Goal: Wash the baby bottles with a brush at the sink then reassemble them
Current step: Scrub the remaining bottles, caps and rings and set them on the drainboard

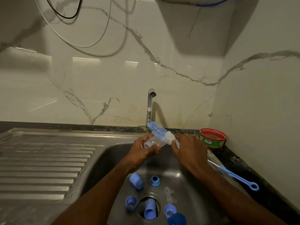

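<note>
Over the sink basin point(103, 161) my left hand point(142, 150) grips a clear baby bottle point(151, 143) lying sideways. My right hand point(188, 148) holds a blue-and-white bottle brush point(159, 132), whose bristle head lies across the bottle's open end and points up toward the tap point(150, 108). On the basin floor lie several blue bottle parts: a cap point(136, 181), a ring point(155, 180), another ring point(131, 203), a cap point(150, 211) over the drain and a ring point(169, 210). Clear teats point(169, 194) lie among them.
A thin blue teat brush point(237, 177) lies on the dark counter at the right. A red and green tub point(213, 138) stands in the back right corner. The ribbed steel drainboard point(43, 163) stretches to the left. A dark blue lid point(177, 219) sits at the bottom edge.
</note>
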Demonstrator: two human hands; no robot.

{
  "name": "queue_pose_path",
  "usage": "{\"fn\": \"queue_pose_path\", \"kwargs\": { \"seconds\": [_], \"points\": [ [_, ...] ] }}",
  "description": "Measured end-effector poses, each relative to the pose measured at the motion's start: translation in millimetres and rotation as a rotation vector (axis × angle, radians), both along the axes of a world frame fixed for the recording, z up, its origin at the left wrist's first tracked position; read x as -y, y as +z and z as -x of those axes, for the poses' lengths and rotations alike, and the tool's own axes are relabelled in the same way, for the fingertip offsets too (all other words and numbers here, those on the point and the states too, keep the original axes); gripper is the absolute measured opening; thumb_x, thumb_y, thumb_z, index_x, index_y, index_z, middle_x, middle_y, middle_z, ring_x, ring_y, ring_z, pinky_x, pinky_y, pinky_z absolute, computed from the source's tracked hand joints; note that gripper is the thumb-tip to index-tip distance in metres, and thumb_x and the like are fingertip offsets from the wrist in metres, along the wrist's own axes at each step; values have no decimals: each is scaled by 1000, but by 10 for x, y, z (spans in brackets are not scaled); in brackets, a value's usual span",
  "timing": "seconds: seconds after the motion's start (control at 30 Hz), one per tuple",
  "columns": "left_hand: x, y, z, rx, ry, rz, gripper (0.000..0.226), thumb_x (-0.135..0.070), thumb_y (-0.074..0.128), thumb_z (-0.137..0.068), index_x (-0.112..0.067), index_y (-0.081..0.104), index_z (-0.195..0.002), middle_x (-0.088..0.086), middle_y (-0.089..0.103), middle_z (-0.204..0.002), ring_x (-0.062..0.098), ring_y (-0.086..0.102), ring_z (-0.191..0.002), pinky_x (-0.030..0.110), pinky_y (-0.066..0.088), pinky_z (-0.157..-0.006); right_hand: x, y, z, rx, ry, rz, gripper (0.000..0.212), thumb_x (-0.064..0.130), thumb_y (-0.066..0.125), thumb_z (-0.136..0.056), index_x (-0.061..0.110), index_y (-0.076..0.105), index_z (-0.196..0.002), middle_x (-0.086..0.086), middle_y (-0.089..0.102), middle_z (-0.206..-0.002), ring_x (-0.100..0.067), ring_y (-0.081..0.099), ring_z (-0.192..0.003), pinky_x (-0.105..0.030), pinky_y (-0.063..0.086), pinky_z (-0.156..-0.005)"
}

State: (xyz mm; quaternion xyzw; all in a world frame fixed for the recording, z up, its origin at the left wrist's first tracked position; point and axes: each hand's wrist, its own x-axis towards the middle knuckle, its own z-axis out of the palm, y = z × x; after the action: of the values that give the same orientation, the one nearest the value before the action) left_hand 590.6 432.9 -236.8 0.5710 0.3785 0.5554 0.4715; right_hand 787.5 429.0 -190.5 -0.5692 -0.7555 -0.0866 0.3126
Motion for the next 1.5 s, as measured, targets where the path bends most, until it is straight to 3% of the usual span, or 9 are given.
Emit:
{"fn": "queue_pose_path", "kwargs": {
  "seconds": [0.17, 0.37, 0.57, 0.77, 0.93, 1.07, 1.27, 1.4, 1.5],
  "points": [
    [-14, -80, 57, -82, 70, -51, 49, -28, 77, -85, -18, 59, -130, 4, 69, -123, 19, 67, -113, 38, 57, -94, 95, -73, 20, 15, 120, 80, 26, 46, 59, -97, 32, 66, -118, 7, 68, -105, -12, 64, -93, -35, 54, -84],
    [-45, -20, 14, -68, 79, -61, 54, -11, 80, -79, -19, 62, -129, 0, 72, -118, 13, 70, -107, 31, 59, -87, 31, -18, -37, -8, -33, -51, 25, 47, 55, -96, 30, 68, -107, 7, 70, -93, -13, 63, -80, -32, 52, -71],
    [-65, -104, 64, -59, 111, -41, 55, -20, 79, -78, -17, 59, -129, 3, 71, -120, 17, 69, -110, 25, 58, -82, 164, -10, -27, 48, 132, 30, 28, 50, 58, -96, 33, 67, -117, 9, 69, -101, -11, 62, -88, -28, 47, -75],
    [-91, -51, 20, -116, 89, -47, 62, -12, 83, -77, -25, 60, -132, -3, 71, -122, 14, 68, -111, 35, 58, -91, 81, -10, -69, 74, -22, -6, 30, 46, 43, -101, 25, 60, -114, 3, 67, -101, -20, 64, -88, -36, 49, -70],
    [-43, -62, 55, -112, 114, -58, 52, -22, 80, -76, -23, 63, -125, -5, 74, -116, 15, 69, -110, 28, 59, -85, 144, -12, -35, 39, 133, 24, 32, 50, 56, -97, 30, 65, -119, 5, 69, -107, -16, 64, -94, -37, 54, -82],
    [-67, -25, 13, -151, 108, -59, 62, -10, 82, -79, -26, 58, -134, -6, 70, -122, 13, 68, -110, 33, 59, -88, 54, -19, -62, -31, -25, -54, 28, 48, 57, -96, 31, 69, -115, 8, 71, -98, -13, 65, -85, -33, 54, -75],
    [-11, -49, 57, -129, 143, -70, 40, -9, 74, -86, -25, 60, -121, -3, 70, -116, 6, 69, -106, 24, 58, -85, 111, -44, -39, 80, 136, -46, 27, 49, 52, -97, 26, 64, -105, 8, 65, -93, -15, 62, -83, -34, 50, -68],
    [-59, -2, 15, -156, 128, -76, 58, -5, 79, -82, -23, 58, -133, -4, 70, -123, 11, 68, -111, 33, 59, -91, 26, -29, -64, -85, 5, -25, 24, 46, 59, -96, 30, 70, -110, 9, 70, -91, -11, 64, -80, -33, 56, -75],
    [-63, -30, 33, -146, 155, -75, 63, -27, 87, -74, -21, 60, -131, 0, 71, -122, 15, 69, -110, 35, 58, -91, 100, -43, -71, 1, 93, -22, 27, 49, 56, -95, 29, 66, -110, 8, 66, -91, -14, 64, -85, -34, 52, -73]
  ]
}}
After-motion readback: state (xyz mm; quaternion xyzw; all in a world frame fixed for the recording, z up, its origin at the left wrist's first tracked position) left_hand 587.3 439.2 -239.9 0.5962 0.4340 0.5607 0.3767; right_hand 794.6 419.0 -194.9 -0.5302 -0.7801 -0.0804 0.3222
